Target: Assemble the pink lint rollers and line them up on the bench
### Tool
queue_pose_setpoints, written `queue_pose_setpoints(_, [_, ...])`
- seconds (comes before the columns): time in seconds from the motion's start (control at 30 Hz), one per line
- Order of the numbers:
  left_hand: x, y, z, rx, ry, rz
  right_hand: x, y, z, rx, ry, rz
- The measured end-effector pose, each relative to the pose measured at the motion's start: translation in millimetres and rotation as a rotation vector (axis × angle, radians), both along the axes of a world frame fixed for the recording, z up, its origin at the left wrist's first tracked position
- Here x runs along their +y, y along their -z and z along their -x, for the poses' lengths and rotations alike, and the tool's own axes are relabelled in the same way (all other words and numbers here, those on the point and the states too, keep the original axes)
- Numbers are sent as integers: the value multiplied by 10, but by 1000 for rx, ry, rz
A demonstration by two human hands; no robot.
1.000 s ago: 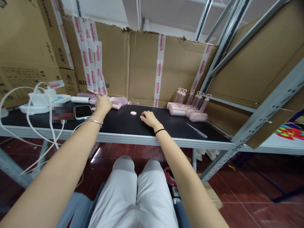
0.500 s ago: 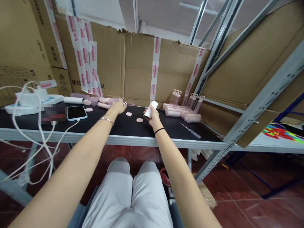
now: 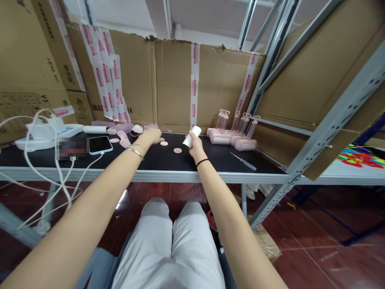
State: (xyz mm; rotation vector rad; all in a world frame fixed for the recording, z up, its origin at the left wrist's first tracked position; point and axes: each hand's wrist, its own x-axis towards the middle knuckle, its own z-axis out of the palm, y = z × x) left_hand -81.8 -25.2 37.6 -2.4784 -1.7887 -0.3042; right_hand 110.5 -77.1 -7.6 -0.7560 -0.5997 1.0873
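My right hand (image 3: pixel 197 147) is wrapped round a short white tube (image 3: pixel 192 137), held tilted above the black tabletop (image 3: pixel 156 160). At the back of the table, my left hand (image 3: pixel 151 137) has its fingers curled downward among loose pink plastic parts (image 3: pixel 124 139). Whatever lies between those fingers is hidden by the back of the hand. A pink ring-like part (image 3: pixel 137 129) stands just left of it, and a pale purple piece (image 3: pixel 150 126) shows behind. Between my hands lie two pink discs, one nearer the left hand (image 3: pixel 164 143), one closer to the tube (image 3: pixel 177 150).
Several pink cylinders with clear upright tubes and heart-shaped tops (image 3: pixel 230 134) are grouped at right. A screwdriver (image 3: pixel 245 161) lies in front of them. Leftward are a phone (image 3: pixel 100 145), a power strip (image 3: pixel 64 130) and hanging white cables (image 3: pixel 60 180). Cardboard (image 3: pixel 171 84) walls the back.
My left hand has shifted slightly; the pink heart-shaped tip seen by its fingers is no longer visible. Pink parts beside it lie differently. My right hand still holds the white tube.
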Motion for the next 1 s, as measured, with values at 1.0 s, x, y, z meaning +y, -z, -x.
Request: queue_pose_setpoints(1.0, [-231,394,-627,-1495,541,162,-17,34,1,15,-125,-177])
